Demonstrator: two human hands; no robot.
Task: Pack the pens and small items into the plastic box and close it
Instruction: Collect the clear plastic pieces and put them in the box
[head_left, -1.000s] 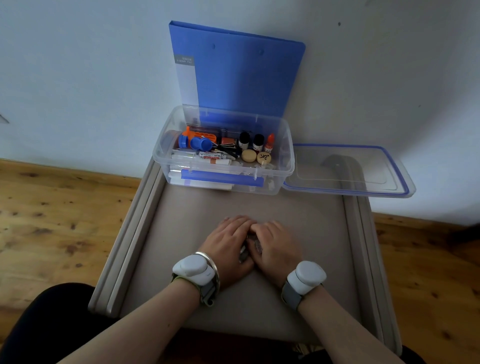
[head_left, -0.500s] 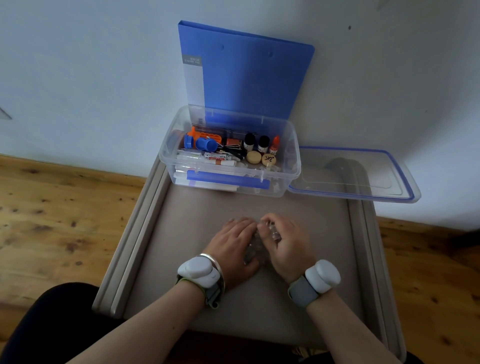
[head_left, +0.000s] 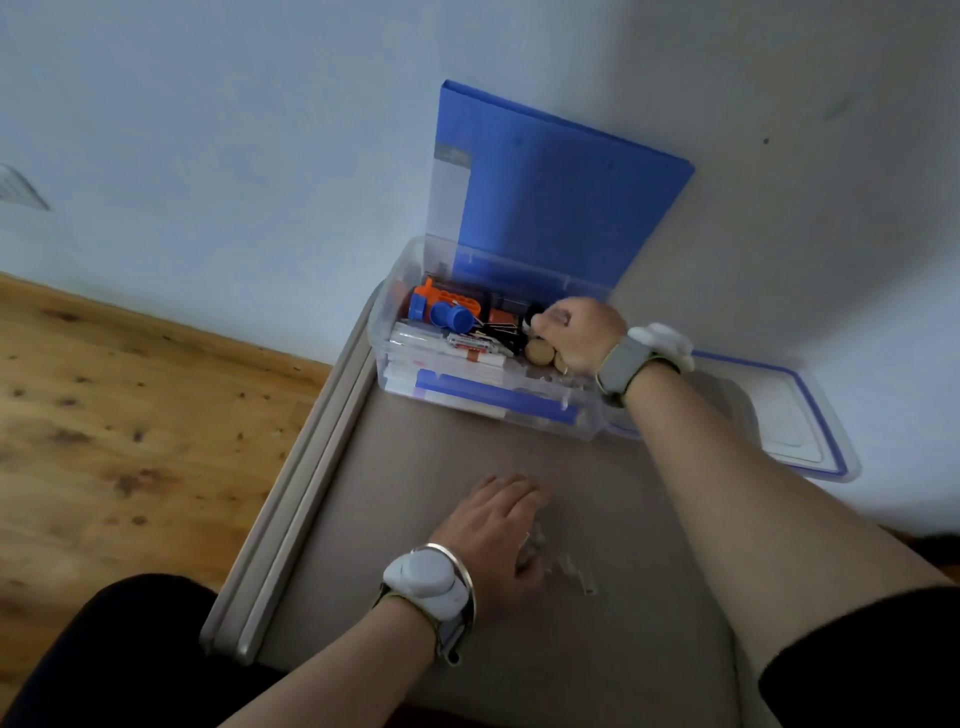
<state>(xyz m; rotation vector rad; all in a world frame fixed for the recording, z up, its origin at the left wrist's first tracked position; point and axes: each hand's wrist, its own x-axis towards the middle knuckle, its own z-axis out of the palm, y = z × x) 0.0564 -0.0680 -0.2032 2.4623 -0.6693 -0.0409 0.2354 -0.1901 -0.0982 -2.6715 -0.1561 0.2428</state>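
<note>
Clear plastic box (head_left: 387, 322): we see it at the desk's far edge, close to the wall (head_left: 208, 156). It is open-topped with rounded corners and has a blue latch (head_left: 493, 397) on its near side.
Desk (head_left: 415, 467): the top is matte grey-beige, with a raised, rounded rim along its left side. The widest bare stretch lies between the box and the left hand.
Right hand (head_left: 576, 332): it is over the box's right end with its fingers curled into a fist. We cannot tell whether they hold anything. Its forearm crosses the desk's right half.
Left hand (head_left: 493, 530): it lies palm down on the desk, fingers nearly straight and close together, thumb side against the clear small pieces (head_left: 571, 569), which look blurred.
White pens (head_left: 467, 345): they lie lengthways along the box's near side, inside it.
Other contents: there is an orange tool (head_left: 449, 300), a blue cylinder (head_left: 449, 316), black clips (head_left: 498, 330) and round wooden pieces (head_left: 540, 351) just beside the fist.
Lid (head_left: 800, 431): it is clear with a blue rim and lies flat to the right of the box, partly behind the right forearm.
Blue folder (head_left: 561, 197): it stands against the wall directly behind the box, hemming in its far side.
Floor (head_left: 130, 415): knotty wooden boards lie to the left of the desk.
</note>
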